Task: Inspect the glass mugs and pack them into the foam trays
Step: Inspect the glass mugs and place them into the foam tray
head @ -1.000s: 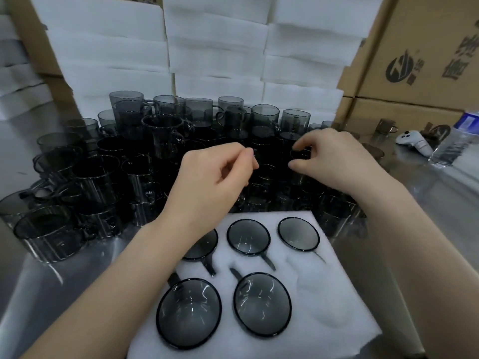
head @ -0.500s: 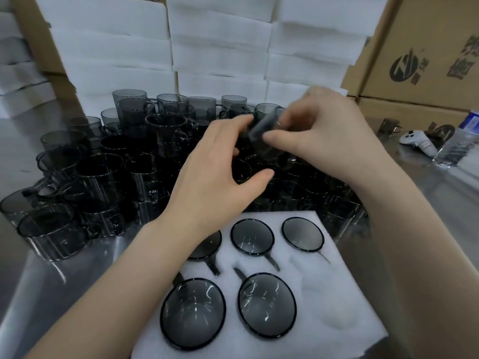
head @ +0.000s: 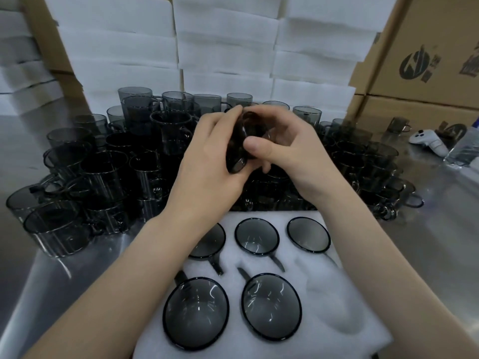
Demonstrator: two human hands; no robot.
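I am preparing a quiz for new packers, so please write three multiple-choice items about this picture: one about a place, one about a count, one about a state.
1. Where is the free slot of the foam tray? A near right; B far left; C far middle.
2. How many mugs sit in the tray? A three; B five; C eight.
3. The raised mug is gripped: A by both hands; B by one hand only; C by no hand.

Answers: 1 A, the only bare hollow lies at the near right. 2 B, three in the far row, two in the near row. 3 A, the left hand and the right hand both grip it above the loose mugs.
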